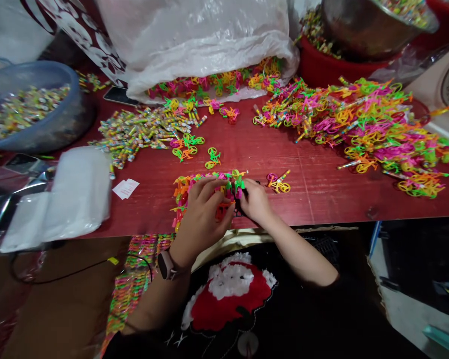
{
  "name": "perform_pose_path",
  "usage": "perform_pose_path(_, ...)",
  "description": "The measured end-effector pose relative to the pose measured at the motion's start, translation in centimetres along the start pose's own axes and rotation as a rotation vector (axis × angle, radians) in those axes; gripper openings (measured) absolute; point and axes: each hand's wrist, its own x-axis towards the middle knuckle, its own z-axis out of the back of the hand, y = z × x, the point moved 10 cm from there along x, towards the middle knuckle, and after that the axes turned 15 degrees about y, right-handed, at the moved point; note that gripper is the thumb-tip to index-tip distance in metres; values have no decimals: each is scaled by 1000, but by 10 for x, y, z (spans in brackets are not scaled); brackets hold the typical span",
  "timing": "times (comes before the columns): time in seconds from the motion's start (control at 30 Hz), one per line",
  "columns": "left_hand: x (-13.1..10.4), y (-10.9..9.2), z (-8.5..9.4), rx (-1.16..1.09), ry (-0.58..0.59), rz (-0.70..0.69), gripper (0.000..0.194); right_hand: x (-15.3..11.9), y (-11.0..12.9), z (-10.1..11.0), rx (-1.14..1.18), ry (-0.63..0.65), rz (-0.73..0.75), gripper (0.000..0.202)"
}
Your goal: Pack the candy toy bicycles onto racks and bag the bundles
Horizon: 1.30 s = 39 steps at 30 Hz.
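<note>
My left hand (205, 212), with a watch on the wrist, lies over rows of small colourful plastic pieces (181, 192) at the table's front edge. Its fingers are curved and spread over them. My right hand (255, 199) is at the right end of the rows, fingers bent beside a green piece (238, 184); its fingertips are partly hidden, so what they grip is unclear. Just right of it lies a yellow and pink piece with a small tube (280, 183). Beyond the rows are loose green and orange pieces (212, 157).
A large pile of colourful pieces (359, 119) covers the right side. Small wrapped tubes (134, 130) are heaped at left, near a blue basin (41, 107) and plastic bags (80, 192). A white sack (205, 45) stands behind; a red tub (314, 62) is at back right.
</note>
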Motion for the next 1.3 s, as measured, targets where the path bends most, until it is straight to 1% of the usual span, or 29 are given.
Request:
perform_pose_path(0.1,0,2,-1,0,1,14,7,0,0,3,-32,-28,7,27)
perform_pose_path(0.2,2,3,-1,-2,21,20,7,0,1,5,-128,-58,-21,29)
perform_pose_path(0.37,3,3,-1,-1,34,37,7,5,5,-9,-280,54,-88,21)
perform_pose_path(0.47,3,2,0,4,32,34,7,6,6,-10,-293,64,-113,17)
perform_pose_path(0.57,4,1,0,19,24,20,8,7,6,-10,-308,63,-126,19)
perform_pose_path(0.7,6,0,-1,49,30,23,10,7,9,-13,-308,48,-106,22)
perform_pose_path(0.77,6,-1,-1,64,27,28,11,5,9,-8,-234,61,-62,22)
perform_pose_path(0.83,4,-3,-1,71,17,23,15,0,7,6,-118,95,12,26)
perform_pose_path(0.9,1,-4,0,63,12,7,22,-12,-4,38,-56,63,48,37)
perform_pose_path(0.93,0,-4,0,51,9,-1,26,-20,-14,61,-84,-7,27,45)
perform_pose_path(0.97,-2,-3,2,34,5,-10,29,-29,-26,84,-158,-76,-20,48)
perform_pose_path(1.0,-2,-1,3,17,-3,-18,31,-36,-37,101,-251,-101,-58,48)
perform_pose_path(1.07,-2,3,8,-4,-32,-23,33,-49,-57,121,-373,-82,-96,44)
perform_pose_path(1.13,3,7,11,10,-48,-20,34,-59,-70,127,-432,-40,-97,38)
perform_pose_path(1.17,7,9,10,30,-35,-18,35,-63,-72,128,-438,-29,-91,34)
perform_pose_path(1.23,17,10,3,86,34,-12,36,-71,-71,126,-393,-48,-83,24)
perform_pose_path(1.3,25,9,-7,156,120,0,35,-77,-63,118,-312,-93,-81,18)
